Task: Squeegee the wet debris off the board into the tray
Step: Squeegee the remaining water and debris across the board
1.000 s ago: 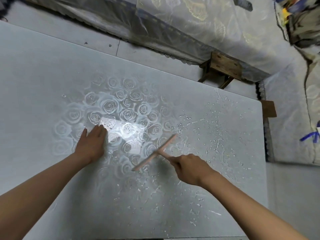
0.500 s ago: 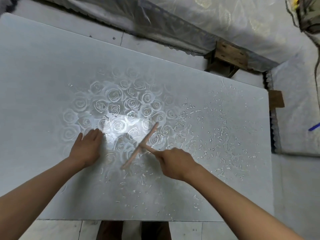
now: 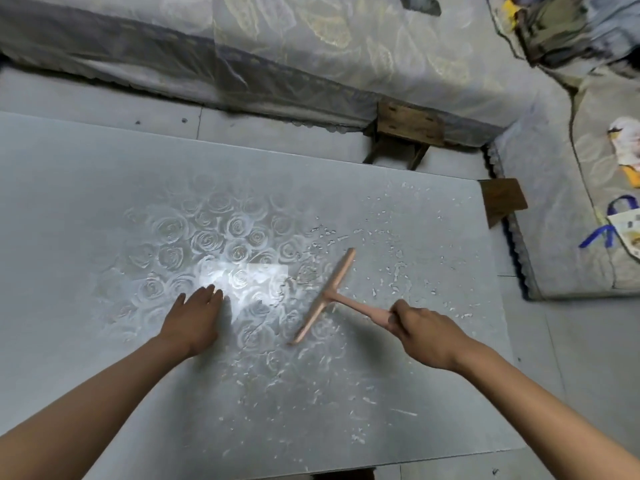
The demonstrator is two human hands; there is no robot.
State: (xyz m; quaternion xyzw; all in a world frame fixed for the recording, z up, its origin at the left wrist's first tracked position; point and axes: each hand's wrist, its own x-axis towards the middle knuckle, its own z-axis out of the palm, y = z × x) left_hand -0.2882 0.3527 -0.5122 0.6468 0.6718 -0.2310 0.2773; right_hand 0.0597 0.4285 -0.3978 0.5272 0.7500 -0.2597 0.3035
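Your left hand [image 3: 195, 320] lies palm down on the grey board [image 3: 86, 202], fingers straight and close together, gripping nothing; the fingertips reach the edge of a bright glare patch [image 3: 249, 271].

Your right hand [image 3: 426, 336] is curled round the end of the handle of the pink squeegee [image 3: 325, 296], thumb on top; the handle runs up and left from the fist to the middle of the blade.

The blade lies diagonally across the board, its near end lower left and its far end upper right; whether it presses on the surface cannot be told.

The blade sits at the right edge of a rose pattern [image 3: 207, 237] that shows on the board's middle.

The wet debris [image 3: 311, 386] lies as white flecks over the board's right half and near part, on both sides of the blade.

Beyond the board's far edge a wooden stool [image 3: 408, 128] stands against patterned fabric [image 3: 311, 46]; a second wooden piece [image 3: 502, 199] sits just beside the board's far right corner.
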